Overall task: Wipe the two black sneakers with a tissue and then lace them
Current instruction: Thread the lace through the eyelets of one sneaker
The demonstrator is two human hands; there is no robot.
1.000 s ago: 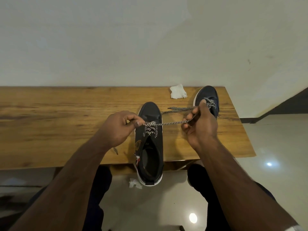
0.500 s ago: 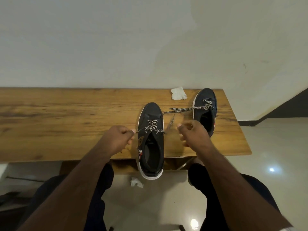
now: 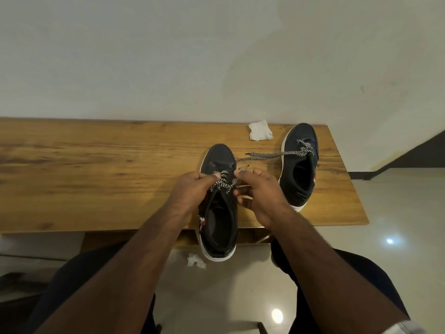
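Note:
Two black sneakers with white soles lie on a wooden table (image 3: 96, 169). The near sneaker (image 3: 218, 160) points away from me, its heel hanging over the table's front edge. A black-and-white lace (image 3: 222, 183) crosses its lower eyelets. My left hand (image 3: 190, 191) pinches the lace at the shoe's left side. My right hand (image 3: 257, 191) pinches the other lace end at the shoe's right side. The far sneaker (image 3: 301, 169) sits to the right, with its own lace (image 3: 272, 155) trailing left across the table. A crumpled white tissue (image 3: 260, 130) lies near the back edge.
A wall rises right behind the table. A small scrap of tissue (image 3: 196, 260) lies on the glossy floor under the near shoe's heel. My knees in dark trousers sit below the table's front edge. The table's right edge ends just beyond the far sneaker.
Both hands came in from the stretched-out lace to the near sneaker's eyelets. The right hand moved left, off the far sneaker's side, and now pinches the lace close to the shoe.

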